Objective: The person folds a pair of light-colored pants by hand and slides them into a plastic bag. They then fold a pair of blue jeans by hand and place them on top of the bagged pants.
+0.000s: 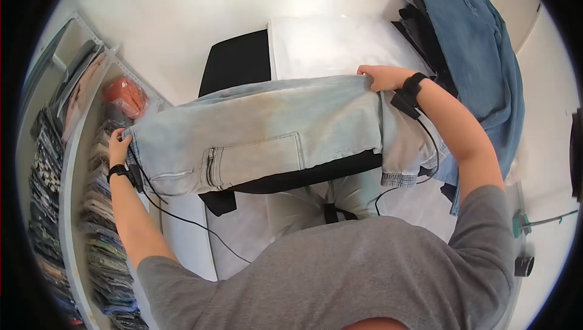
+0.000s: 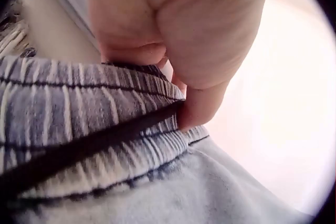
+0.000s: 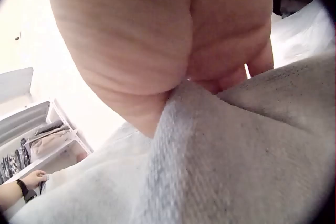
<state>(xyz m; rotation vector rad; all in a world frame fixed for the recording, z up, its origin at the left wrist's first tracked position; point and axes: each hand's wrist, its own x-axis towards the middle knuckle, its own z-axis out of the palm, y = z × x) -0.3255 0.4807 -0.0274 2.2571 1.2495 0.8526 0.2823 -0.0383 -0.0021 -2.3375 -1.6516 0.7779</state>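
Light blue faded jeans [image 1: 243,123] with a zipped patch pocket stretch sideways between both hands. At the left end, my left hand [image 1: 118,148] pinches the ribbed elastic edge; in the left wrist view the left hand [image 2: 184,29] has thumb and fingers closed on the striped elastic band [image 2: 68,108], with a dark cord across it. My right hand [image 1: 388,78] grips the upper edge near the right end, where more of the garment, with an elastic cuff [image 1: 399,179], hangs down. In the right wrist view a fold of grey-blue denim [image 3: 194,145] sits between thumb and fingers of the right hand [image 3: 157,29].
Beneath and behind the jeans lie a black cloth [image 1: 234,66] and a white packet [image 1: 340,44]. Blue jeans [image 1: 473,44] are heaped over darker garments at the right. A shelf [image 1: 76,208] with stacked, bagged clothes stands at the left. Black cables run from both wrists.
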